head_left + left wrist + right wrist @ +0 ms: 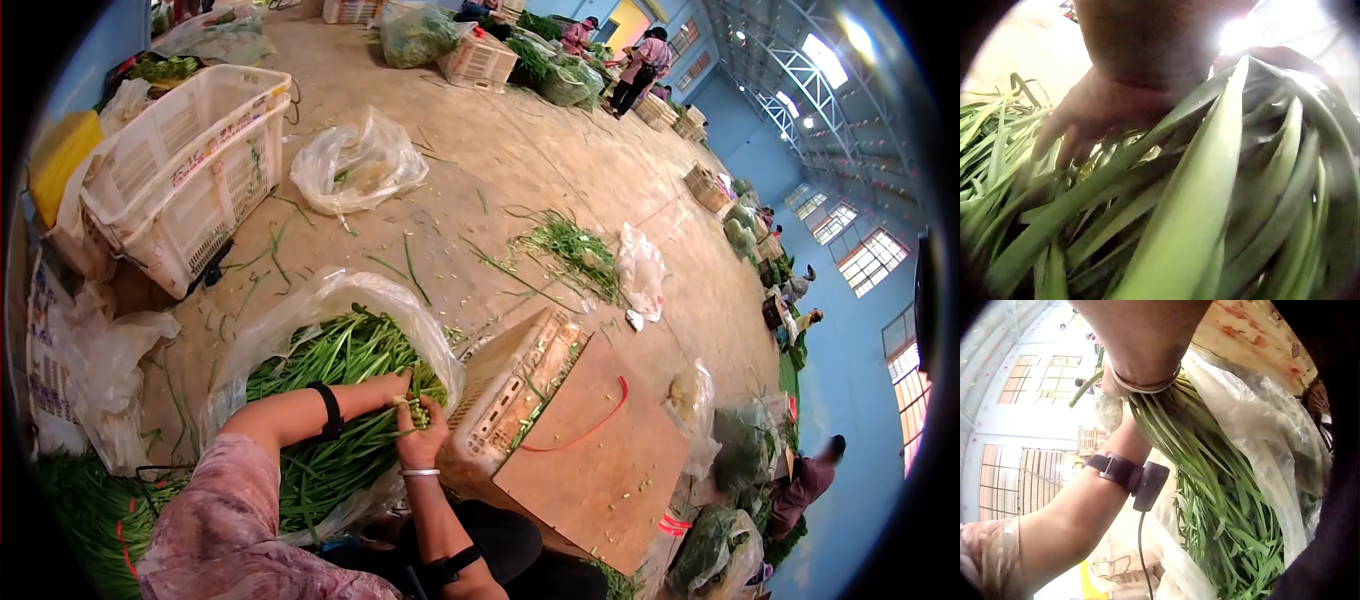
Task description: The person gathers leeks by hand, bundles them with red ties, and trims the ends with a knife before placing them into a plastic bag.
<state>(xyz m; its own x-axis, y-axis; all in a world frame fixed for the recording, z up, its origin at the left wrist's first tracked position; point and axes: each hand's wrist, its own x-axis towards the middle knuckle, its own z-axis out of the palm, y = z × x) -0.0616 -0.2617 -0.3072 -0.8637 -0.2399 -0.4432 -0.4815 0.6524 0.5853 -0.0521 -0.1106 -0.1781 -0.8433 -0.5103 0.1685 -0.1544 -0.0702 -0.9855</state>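
Observation:
Long green leafy stalks (335, 365) fill an open clear plastic bag (235, 350). Over the stalks' pale ends, the left hand (392, 388) grips some of them; in the left wrist view its fingers bend down among the leaves (1197, 206), below the left hand (1107, 106). Close beside it, the right hand (424, 436), with a bracelet at the wrist, pinches stalk ends between thumb and fingers. In the right wrist view a bunch of leaves (1191, 444) hangs beneath the right hand (1115, 381), whose fingers are mostly hidden.
A crate (520, 370) with a brown board (595, 450) stands right of the bag. Stacked white crates (190, 180) are at the left. Loose greens (575, 250) and plastic bags (640, 270) lie on the floor. Several people are farther back.

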